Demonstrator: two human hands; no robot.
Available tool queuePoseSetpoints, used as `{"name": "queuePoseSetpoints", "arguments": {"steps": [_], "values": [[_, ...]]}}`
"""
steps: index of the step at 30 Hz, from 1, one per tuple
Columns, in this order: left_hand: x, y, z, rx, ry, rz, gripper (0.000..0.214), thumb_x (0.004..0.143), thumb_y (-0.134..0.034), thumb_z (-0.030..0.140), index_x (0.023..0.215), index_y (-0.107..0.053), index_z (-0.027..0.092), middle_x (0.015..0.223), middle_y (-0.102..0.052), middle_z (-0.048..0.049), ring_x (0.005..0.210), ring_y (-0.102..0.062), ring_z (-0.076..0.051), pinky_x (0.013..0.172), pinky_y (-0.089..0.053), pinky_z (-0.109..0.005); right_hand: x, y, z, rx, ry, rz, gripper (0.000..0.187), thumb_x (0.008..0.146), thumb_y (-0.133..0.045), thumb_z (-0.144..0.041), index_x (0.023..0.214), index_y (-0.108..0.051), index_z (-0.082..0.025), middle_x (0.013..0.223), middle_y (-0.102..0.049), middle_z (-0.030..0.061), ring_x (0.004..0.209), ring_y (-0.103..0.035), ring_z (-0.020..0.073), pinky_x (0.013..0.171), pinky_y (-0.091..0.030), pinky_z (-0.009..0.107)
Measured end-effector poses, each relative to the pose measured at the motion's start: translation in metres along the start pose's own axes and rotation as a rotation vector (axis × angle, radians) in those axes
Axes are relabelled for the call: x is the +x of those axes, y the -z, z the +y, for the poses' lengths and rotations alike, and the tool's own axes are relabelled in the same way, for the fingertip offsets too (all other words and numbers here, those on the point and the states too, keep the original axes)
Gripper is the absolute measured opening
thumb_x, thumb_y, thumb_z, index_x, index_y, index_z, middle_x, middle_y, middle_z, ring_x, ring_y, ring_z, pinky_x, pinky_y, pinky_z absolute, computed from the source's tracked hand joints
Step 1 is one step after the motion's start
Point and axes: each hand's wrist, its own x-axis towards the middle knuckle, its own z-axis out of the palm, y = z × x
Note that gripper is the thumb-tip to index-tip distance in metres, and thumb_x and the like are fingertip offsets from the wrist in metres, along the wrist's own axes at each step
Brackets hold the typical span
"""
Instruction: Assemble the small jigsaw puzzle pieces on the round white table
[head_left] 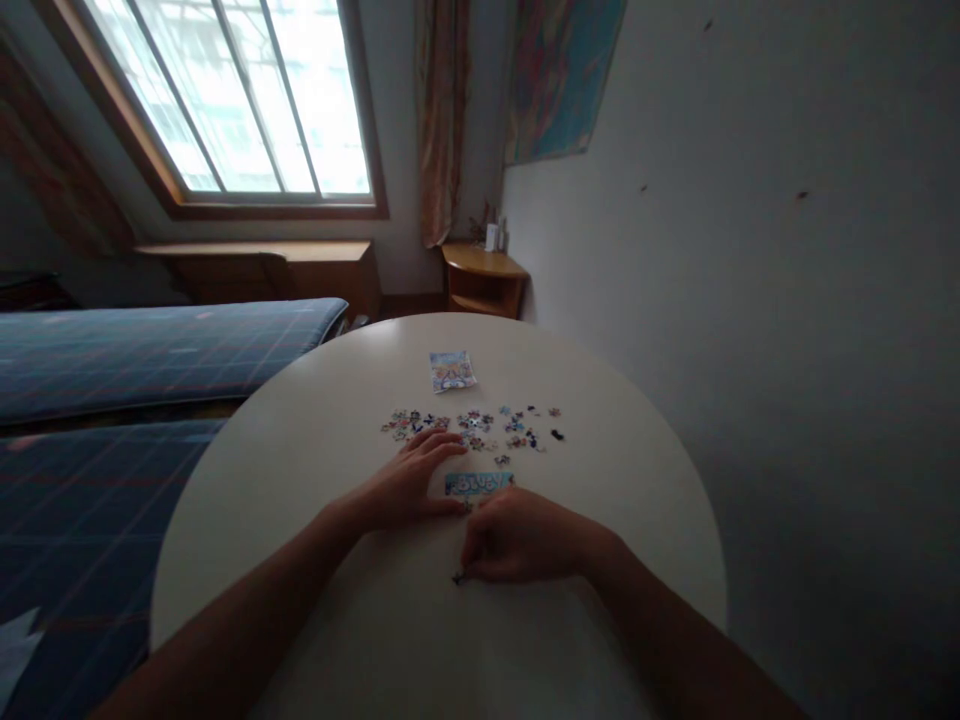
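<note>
A partly joined jigsaw puzzle (478, 484) with a light blue top strip and white lettering lies in front of me on the table. My left hand (420, 475) rests beside its left side, fingers spread, with the thumb near its lower edge and the fingertips by the loose pieces. Curled closed just below and right of the joined part, my right hand (514, 535) pinches a small dark puzzle piece (458, 578) at its fingertips. Loose puzzle pieces (475, 421) lie scattered in clusters beyond both hands. My right hand hides part of the puzzle's lower right.
A small printed picture sheet (451, 371) lies past the pieces on the round white table (300, 440). To the left are plaid-covered mattresses (165, 350). A wall (787, 350) rises on the right, and a wooden corner shelf (486, 265) stands behind the table.
</note>
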Motion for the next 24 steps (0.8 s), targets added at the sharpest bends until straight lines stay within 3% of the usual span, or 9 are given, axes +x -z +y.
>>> {"name": "queuePoseSetpoints", "arguments": {"steps": [9, 15, 17, 21, 24], "values": [[0.002, -0.003, 0.0, 0.025, 0.015, 0.002, 0.066, 0.081, -0.072, 0.052, 0.136, -0.051, 0.023, 0.144, -0.051, -0.0102, 0.139, -0.036, -0.031, 0.116, -0.032, -0.049, 0.004, -0.005, 0.0, -0.125, 0.034, 0.037, 0.01, 0.071, -0.07, -0.014, 0.077, -0.074, -0.021, 0.073, -0.071, -0.0011, 0.071, -0.066, 0.014, 0.072, -0.049, 0.025], [0.004, -0.004, -0.004, 0.01, 0.008, 0.037, 0.046, 0.091, -0.063, 0.045, 0.132, -0.055, 0.025, 0.143, -0.052, -0.0086, 0.137, -0.04, -0.028, 0.115, -0.033, -0.048, 0.003, 0.0, 0.003, -0.118, 0.044, 0.058, 0.008, 0.075, -0.074, -0.025, 0.083, -0.074, -0.022, 0.07, -0.068, -0.0023, 0.064, -0.061, 0.012, 0.067, -0.047, 0.023], [0.004, -0.004, -0.007, 0.022, 0.0, 0.052, 0.042, 0.093, -0.059, 0.042, 0.132, -0.056, 0.025, 0.143, -0.052, -0.008, 0.137, -0.04, -0.027, 0.115, -0.033, -0.048, 0.0, 0.008, 0.011, -0.114, 0.012, 0.139, 0.008, 0.08, -0.071, -0.028, 0.085, -0.074, -0.022, 0.073, -0.068, -0.0012, 0.065, -0.061, 0.0115, 0.066, -0.046, 0.023], [0.006, -0.007, -0.01, 0.063, -0.008, 0.04, 0.042, 0.097, -0.054, 0.04, 0.136, -0.054, 0.026, 0.145, -0.052, -0.0064, 0.139, -0.038, -0.027, 0.116, -0.032, -0.049, -0.001, 0.025, 0.039, -0.276, -0.192, 0.478, 0.012, 0.087, -0.064, -0.022, 0.093, -0.075, -0.02, 0.084, -0.071, 0.0048, 0.079, -0.063, 0.0171, 0.08, -0.047, 0.032], [0.007, -0.01, -0.007, 0.081, -0.004, 0.007, 0.043, 0.098, -0.052, 0.041, 0.139, -0.053, 0.027, 0.146, -0.052, -0.0056, 0.139, -0.037, -0.029, 0.116, -0.032, -0.05, 0.004, 0.03, 0.056, -0.356, -0.257, 0.572, 0.018, 0.088, -0.065, -0.027, 0.102, -0.075, -0.021, 0.103, -0.072, 0.0087, 0.099, -0.062, 0.0216, 0.093, -0.045, 0.038]]}}
